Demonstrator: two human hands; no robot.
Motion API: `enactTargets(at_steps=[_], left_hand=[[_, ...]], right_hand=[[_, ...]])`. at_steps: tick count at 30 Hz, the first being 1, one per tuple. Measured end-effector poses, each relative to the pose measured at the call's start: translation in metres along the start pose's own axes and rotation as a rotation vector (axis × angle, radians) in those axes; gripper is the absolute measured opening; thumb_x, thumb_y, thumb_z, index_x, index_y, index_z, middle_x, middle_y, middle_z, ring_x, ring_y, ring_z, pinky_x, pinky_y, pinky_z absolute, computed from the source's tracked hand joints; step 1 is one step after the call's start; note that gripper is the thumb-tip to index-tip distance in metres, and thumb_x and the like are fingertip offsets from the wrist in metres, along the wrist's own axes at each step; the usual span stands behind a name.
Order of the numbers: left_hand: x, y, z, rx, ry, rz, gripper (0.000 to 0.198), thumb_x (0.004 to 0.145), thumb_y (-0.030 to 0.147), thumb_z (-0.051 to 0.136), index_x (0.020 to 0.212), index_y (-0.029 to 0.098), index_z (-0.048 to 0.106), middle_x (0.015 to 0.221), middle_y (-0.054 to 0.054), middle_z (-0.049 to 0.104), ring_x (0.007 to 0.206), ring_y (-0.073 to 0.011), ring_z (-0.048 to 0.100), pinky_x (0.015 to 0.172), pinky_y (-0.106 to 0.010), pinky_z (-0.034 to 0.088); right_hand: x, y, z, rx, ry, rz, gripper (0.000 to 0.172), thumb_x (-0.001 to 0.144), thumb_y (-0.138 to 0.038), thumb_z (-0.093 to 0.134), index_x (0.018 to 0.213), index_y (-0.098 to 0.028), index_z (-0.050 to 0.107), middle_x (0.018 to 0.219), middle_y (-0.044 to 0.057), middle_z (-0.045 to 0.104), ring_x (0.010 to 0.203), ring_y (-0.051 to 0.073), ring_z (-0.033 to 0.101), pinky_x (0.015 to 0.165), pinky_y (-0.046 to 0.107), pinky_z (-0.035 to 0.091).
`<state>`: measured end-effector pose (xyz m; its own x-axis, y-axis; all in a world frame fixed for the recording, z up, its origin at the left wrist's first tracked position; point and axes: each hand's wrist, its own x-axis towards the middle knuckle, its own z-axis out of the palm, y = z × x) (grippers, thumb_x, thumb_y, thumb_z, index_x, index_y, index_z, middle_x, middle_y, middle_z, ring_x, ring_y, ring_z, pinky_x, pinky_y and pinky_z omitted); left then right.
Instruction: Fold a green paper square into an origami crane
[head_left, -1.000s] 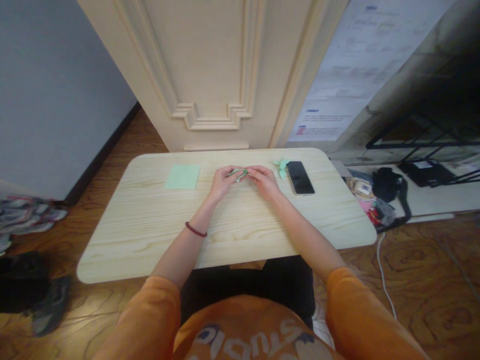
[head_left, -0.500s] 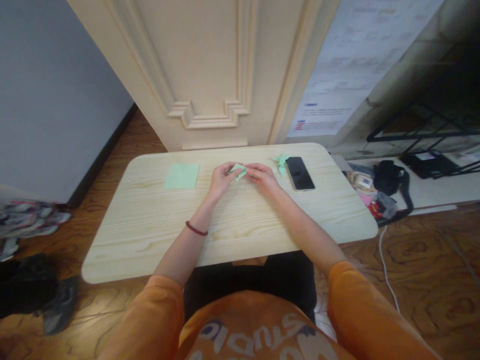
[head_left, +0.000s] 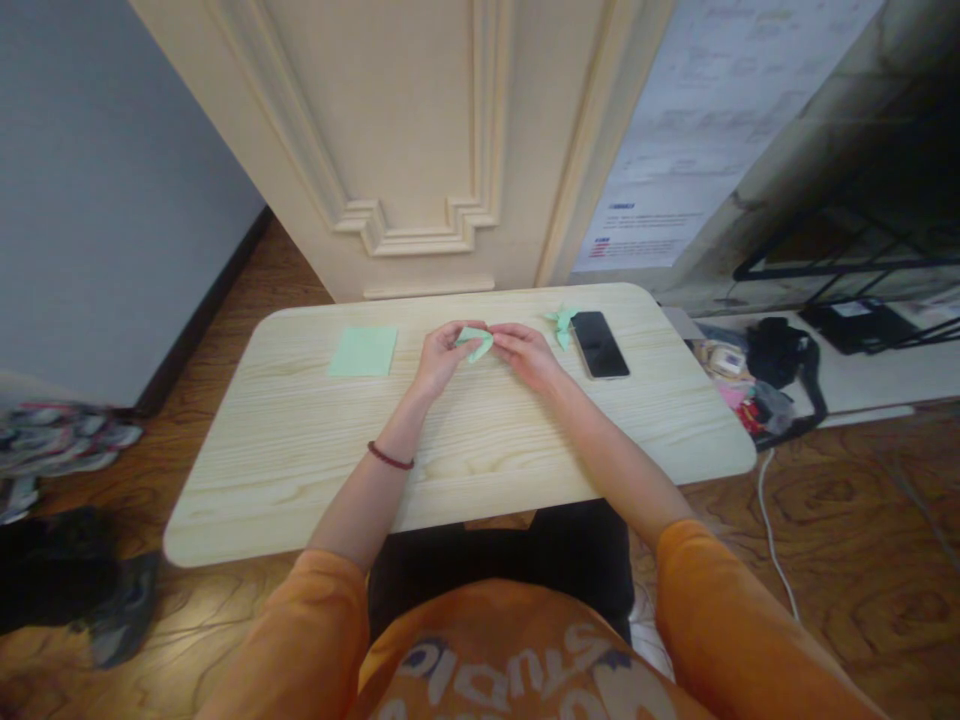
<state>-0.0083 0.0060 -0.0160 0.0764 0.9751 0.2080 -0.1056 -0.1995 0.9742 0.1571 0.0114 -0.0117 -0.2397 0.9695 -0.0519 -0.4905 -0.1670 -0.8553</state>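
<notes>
A small folded piece of pale green paper is held between both hands, above the middle of the pale wood-grained table with rounded corners. By the left hand it is gripped between thumb and fingers, probably so that the layers are pressed together and do not open. Its right corner is pinched by the fingertips of the right hand, perhaps for better control of the edge; the exact fold is too small to be told.

A flat square of pale green paper is placed to the left, apart from the hands, seemingly to leave the middle free. To the right, a pointed, folded pale green paper figure is seen beside a black-screened, rectangular smartphone; whether they touch cannot be told.

Both forearms are stretched forward and angled inward, with the fingers of both hands closed narrowly.
</notes>
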Motion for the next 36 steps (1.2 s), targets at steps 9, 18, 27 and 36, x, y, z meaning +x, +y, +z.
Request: enactTargets(at_steps=[9, 18, 27, 36], left_hand=[[-0.001, 0.004, 0.001, -0.025, 0.032, -0.042, 0.041, 0.057, 0.032, 0.083, 0.095, 0.018, 0.076, 0.103, -0.008, 0.075, 0.097, -0.0231, 0.068, 0.092, -0.036, 0.051], [-0.001, 0.007, 0.0, -0.019, 0.032, -0.048, 0.033, 0.058, 0.029, 0.081, 0.089, 0.019, 0.078, 0.106, -0.008, 0.075, 0.107, -0.0267, 0.067, 0.101, -0.041, 0.047], [-0.001, 0.012, -0.001, 0.107, -0.035, 0.021, 0.026, 0.069, 0.038, 0.077, 0.089, 0.021, 0.078, 0.119, -0.009, 0.071, 0.117, -0.0264, 0.061, 0.107, -0.042, 0.041], [-0.001, 0.008, -0.001, 0.031, -0.073, 0.0, 0.042, 0.073, 0.053, 0.074, 0.093, 0.016, 0.074, 0.088, -0.006, 0.074, 0.081, -0.0171, 0.065, 0.08, -0.03, 0.048]], right_hand=[[-0.001, -0.004, 0.001, -0.026, -0.041, -0.024, 0.034, 0.045, -0.024, 0.09, 0.075, -0.022, 0.074, 0.081, -0.003, 0.073, 0.078, 0.01, 0.063, 0.083, 0.026, 0.051], [-0.001, -0.003, -0.002, -0.071, -0.071, -0.029, 0.035, 0.049, -0.022, 0.089, 0.08, -0.022, 0.072, 0.084, -0.002, 0.072, 0.08, 0.011, 0.064, 0.087, 0.028, 0.05], [-0.001, -0.003, 0.003, -0.092, -0.038, -0.069, 0.033, 0.048, -0.031, 0.089, 0.076, -0.023, 0.074, 0.084, -0.001, 0.073, 0.086, 0.014, 0.065, 0.094, 0.031, 0.05], [0.001, -0.003, -0.002, -0.087, 0.007, -0.017, 0.03, 0.052, -0.033, 0.087, 0.077, -0.021, 0.074, 0.084, 0.001, 0.073, 0.088, 0.016, 0.066, 0.095, 0.033, 0.051]])
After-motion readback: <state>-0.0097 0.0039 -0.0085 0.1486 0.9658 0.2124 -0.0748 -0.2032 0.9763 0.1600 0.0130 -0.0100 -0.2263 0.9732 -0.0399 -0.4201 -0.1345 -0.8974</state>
